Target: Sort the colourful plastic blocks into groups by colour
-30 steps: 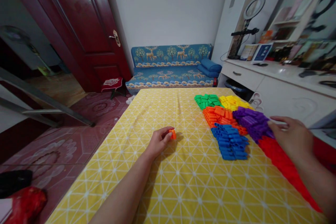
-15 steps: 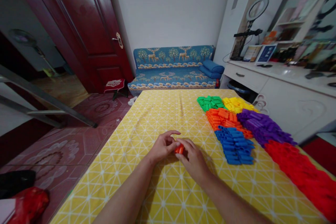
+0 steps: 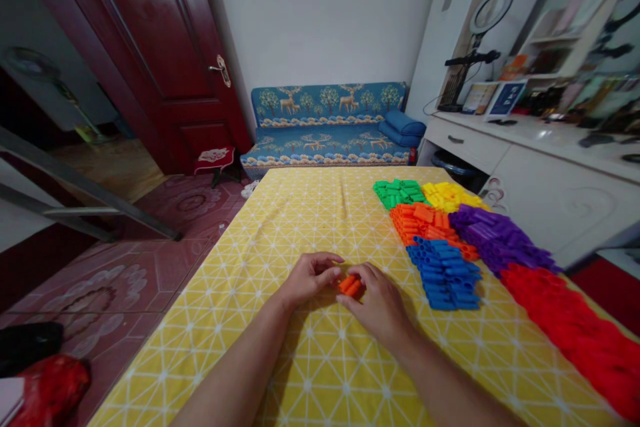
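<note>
A few small orange tubes (image 3: 349, 285) lie together at the middle of the yellow patterned tablecloth (image 3: 300, 213). My right hand (image 3: 376, 295) is closed round their right side, thumb below and fingers above. Just left of them, my left hand (image 3: 311, 277) has its fingers apart, curved toward the tubes, with nothing in it. To the right are piles of tubes: blue (image 3: 445, 273), orange (image 3: 425, 221), green (image 3: 399, 193), yellow (image 3: 453, 196), purple (image 3: 500, 240) and red (image 3: 570, 333).
Beyond the table stands a blue patterned sofa (image 3: 327, 127). A white dresser (image 3: 540, 167) with a ring light (image 3: 493, 10) is at the right. On the left are a red door (image 3: 155, 33), a small stool (image 3: 215, 159) and a metal ladder-like frame (image 3: 100, 213).
My left hand has drawn slightly away from the orange tubes. The tubes and my right hand have shifted a little to the right, and more of the tubes shows.
</note>
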The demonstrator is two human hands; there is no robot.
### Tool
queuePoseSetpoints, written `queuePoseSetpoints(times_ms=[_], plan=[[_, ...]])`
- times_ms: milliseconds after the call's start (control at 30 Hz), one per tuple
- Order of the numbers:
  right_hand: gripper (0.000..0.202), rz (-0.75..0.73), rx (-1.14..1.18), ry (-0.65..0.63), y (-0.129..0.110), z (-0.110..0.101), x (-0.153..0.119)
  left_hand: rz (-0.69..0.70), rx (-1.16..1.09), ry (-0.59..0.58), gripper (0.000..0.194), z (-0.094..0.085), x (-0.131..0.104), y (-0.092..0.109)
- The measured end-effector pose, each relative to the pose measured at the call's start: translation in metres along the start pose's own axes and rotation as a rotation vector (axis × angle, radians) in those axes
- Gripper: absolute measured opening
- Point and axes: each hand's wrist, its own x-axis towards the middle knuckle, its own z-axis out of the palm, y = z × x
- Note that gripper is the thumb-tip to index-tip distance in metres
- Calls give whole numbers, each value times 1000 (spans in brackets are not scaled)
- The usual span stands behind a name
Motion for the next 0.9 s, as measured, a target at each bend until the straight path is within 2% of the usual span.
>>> queuePoseSetpoints(times_ms=[100,200,300,400,567,767,900], plan=[[30,16,-16,179,21,-28,16,-15,0,13,47,0,1,1],[42,123,-101,426,53,-65,39,-32,-12,28,46,1,1,3],[57,167,-145,538,86,-96,59,-42,-25,41,46,2,2,4],[62,195,-194,518,111,-111,72,-45,-37,43,45,1,3,2],[58,212,-321,470,127,-112,82,-44,-44,37,42,0,3,-1],[54,258,-449,411,121,-108,77,-43,-43,41,40,-2,3,-4],[47,251,-358,422,105,-111,62,-48,-57,57,41,-2,3,-4]])
